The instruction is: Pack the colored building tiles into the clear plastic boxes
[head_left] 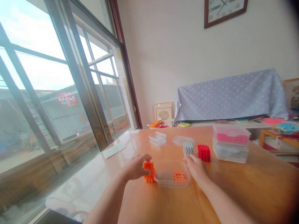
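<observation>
My left hand (137,168) is closed round a stack of orange interlocking plastic pieces (149,176), thumb in front and fingers over the top. The stack stands against the left side of a clear plastic container (161,183). Inside the container, towards its right, lies a flat orange lattice piece (179,176). At the container's right rim is my right hand (197,168), its fingers drawn together; what they hold, if anything, is hidden. Just beyond its fingertips stands a grey stack of similar pieces (188,148), and to the right of that a red stack (204,153).
Two stacked clear boxes (231,146), the upper with pink contents, stand on the right of the wooden table (257,186). Farther back are small clear containers (157,138) and a clear lid (183,140). A paper sheet (114,150) lies left, near the window.
</observation>
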A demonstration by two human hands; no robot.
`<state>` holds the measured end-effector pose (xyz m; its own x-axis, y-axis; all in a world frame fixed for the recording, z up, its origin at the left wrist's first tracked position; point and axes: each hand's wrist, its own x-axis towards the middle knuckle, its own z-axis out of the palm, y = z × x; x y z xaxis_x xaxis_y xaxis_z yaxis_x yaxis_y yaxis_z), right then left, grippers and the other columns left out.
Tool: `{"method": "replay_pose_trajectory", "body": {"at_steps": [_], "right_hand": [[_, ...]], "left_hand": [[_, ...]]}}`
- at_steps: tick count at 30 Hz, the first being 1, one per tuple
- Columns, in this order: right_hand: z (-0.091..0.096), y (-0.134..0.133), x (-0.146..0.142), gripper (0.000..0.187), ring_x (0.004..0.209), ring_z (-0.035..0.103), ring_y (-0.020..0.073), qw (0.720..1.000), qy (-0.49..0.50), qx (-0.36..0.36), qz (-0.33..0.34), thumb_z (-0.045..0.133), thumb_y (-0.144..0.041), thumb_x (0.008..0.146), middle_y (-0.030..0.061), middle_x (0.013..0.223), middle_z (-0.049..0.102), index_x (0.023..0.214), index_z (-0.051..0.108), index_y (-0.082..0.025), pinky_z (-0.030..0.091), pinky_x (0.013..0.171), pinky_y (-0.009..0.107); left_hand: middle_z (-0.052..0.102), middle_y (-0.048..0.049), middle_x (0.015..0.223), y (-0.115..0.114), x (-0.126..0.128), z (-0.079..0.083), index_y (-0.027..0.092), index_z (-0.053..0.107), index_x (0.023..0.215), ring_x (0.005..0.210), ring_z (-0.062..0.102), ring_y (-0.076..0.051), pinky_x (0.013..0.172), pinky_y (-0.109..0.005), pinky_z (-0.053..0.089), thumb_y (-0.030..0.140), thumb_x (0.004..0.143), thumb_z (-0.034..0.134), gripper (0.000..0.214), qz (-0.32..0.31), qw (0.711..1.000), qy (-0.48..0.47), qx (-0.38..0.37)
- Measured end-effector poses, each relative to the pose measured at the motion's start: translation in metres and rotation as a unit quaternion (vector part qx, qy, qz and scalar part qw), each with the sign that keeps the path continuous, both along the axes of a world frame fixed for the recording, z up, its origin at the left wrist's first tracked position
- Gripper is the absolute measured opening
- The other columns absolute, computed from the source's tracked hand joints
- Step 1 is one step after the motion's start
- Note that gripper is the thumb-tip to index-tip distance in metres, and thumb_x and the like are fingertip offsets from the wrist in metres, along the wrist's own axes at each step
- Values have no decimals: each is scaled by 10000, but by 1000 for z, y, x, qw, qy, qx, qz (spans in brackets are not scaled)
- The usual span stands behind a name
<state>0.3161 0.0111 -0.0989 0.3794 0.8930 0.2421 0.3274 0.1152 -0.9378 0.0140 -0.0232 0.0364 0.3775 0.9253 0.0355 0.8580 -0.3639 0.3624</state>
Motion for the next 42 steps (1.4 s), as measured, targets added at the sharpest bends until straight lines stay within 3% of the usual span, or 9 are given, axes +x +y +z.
{"method": "replay_pose_trajectory", "body": {"at_steps": [6, 9, 15, 22, 27, 32, 37, 42], "right_hand": [[-2, 0, 0, 483, 642, 601, 213, 1000, -9, -3, 3, 471, -609, 865, 23, 630, 657, 742, 714, -210, 388, 593, 292], [-2, 0, 0, 483, 637, 596, 204, 1000, -10, -3, 0, 469, -606, 877, 9, 604, 629, 741, 710, -210, 378, 590, 288], [1, 0, -2, 485, 619, 570, 192, 1000, -1, -6, -3, 466, -596, 886, -3, 585, 599, 751, 715, -202, 361, 583, 287], [6, -2, -1, 481, 659, 585, 198, 1000, 9, 10, 7, 463, -594, 898, 12, 645, 639, 746, 691, -199, 386, 613, 282], [6, 0, -1, 480, 671, 601, 205, 1000, 15, 20, 6, 464, -588, 901, 26, 674, 662, 759, 703, -196, 388, 612, 281], [6, 0, -1, 472, 637, 582, 197, 999, 20, 30, 2, 461, -584, 904, 17, 647, 645, 760, 703, -205, 379, 591, 276], [5, 1, 1, 467, 605, 563, 183, 1000, 9, 22, -4, 454, -578, 908, 3, 616, 625, 721, 678, -213, 355, 563, 268], [-2, 6, 0, 462, 567, 536, 170, 1000, -19, 2, 3, 450, -560, 910, -17, 553, 564, 693, 667, -215, 296, 519, 262]], "left_hand": [[663, -64, 1199, 6, -4, -6, 255, 611, 1237, 1116, 601, -273, 967, -374, 476, 242, 689, 717, 559, -3, 1000, -11, 29], [667, -61, 1158, 8, 5, -5, 252, 623, 1209, 1119, 589, -263, 973, -361, 471, 271, 721, 710, 495, -24, 997, -35, 67], [678, -54, 1107, 4, 62, -9, 263, 636, 1171, 1047, 626, -253, 880, -339, 506, 393, 752, 714, 445, -71, 995, -58, 49], [717, -61, 1092, 12, 114, -36, 248, 665, 1095, 957, 667, -283, 783, -359, 521, 423, 676, 753, 462, -85, 996, -6, -38], [711, -55, 1156, 18, 119, -49, 265, 659, 1138, 1006, 663, -292, 811, -360, 513, 432, 660, 769, 518, -64, 997, -7, -49], [689, -41, 1224, 20, 115, -58, 258, 641, 1162, 1035, 657, -255, 840, -333, 507, 348, 762, 669, 411, -62, 997, -41, -34], [716, -69, 1155, 17, 112, -55, 218, 659, 1113, 994, 671, -231, 834, -314, 504, 194, 804, 522, 339, -35, 999, -22, -29], [750, -62, 1049, 12, 116, -50, 230, 703, 1041, 945, 681, -233, 781, -296, 494, 172, 768, 531, 328, -10, 999, 13, -37]]}}
